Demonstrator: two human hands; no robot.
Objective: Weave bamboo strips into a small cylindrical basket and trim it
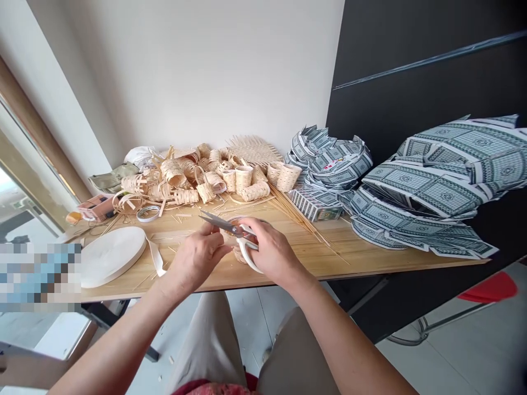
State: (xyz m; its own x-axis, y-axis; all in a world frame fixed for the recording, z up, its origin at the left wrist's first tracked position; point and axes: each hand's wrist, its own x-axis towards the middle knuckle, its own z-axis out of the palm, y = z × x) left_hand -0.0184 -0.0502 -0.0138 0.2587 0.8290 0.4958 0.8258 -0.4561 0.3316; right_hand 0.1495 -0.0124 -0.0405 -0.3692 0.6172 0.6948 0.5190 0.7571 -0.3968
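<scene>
"What's closest in?"

"The right hand (274,253) is clenching a pair of white-handled scissors (247,253), with the steel blades spreading slightly apart and pointing left."

"And the left hand?"

"The left hand (197,262) is curling around a small woven basket (239,254) and appears to be grasping it. The basket is sitting between the two hands, just behind the scissors' handles, and most of it is hidden, so I can't make out its exact shape."

"What's lying around them?"

"A wooden table (349,258) is running under everything. A wide roll of white tape (111,255) is lying flat to the left, with a loose white strip (155,258) trailing from it. To the right, a bundle of thin bamboo sticks (298,216) is fanning across the wood."

"Further back?"

"Woven strip baskets (177,178) are heaped in a loose row, and several cup-shaped ones (288,177) are standing upright at the right end. A flat woven mat (253,151) is leaning behind them."

"And on the far right?"

"Folded green-and-white printed paper pieces (436,186) are piling up high against a black panel (411,66), while a smaller stack (329,159) is sitting beside the baskets."
</scene>
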